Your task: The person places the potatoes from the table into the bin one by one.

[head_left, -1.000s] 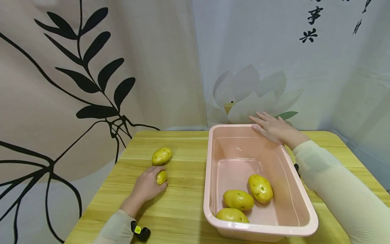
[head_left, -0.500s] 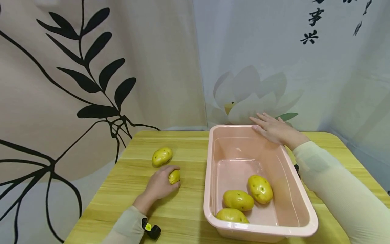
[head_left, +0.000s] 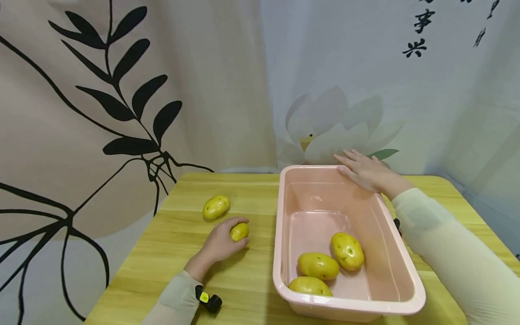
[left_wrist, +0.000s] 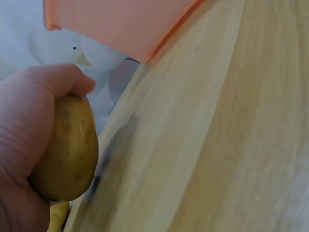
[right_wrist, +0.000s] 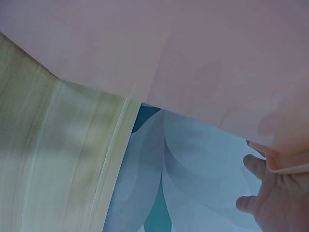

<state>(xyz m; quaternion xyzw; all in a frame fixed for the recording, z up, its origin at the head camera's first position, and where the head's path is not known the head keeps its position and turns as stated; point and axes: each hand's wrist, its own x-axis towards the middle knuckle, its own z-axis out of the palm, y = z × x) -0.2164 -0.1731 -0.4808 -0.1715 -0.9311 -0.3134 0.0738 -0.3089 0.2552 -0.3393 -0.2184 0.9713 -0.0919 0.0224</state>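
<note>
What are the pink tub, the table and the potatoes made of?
The pink tub looks like glossy plastic: smooth moulded walls, bright highlights. The table seems wood or wood-look, fairly smooth, with striped grain. The potatoes have shiny yellow skin with small specks; they could be real or plastic.

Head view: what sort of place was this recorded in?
Probably a small indoor tabletop recording corner: printed curtains hang close behind the wooden table, and a black wrist camera is worn at the left sleeve.
</note>
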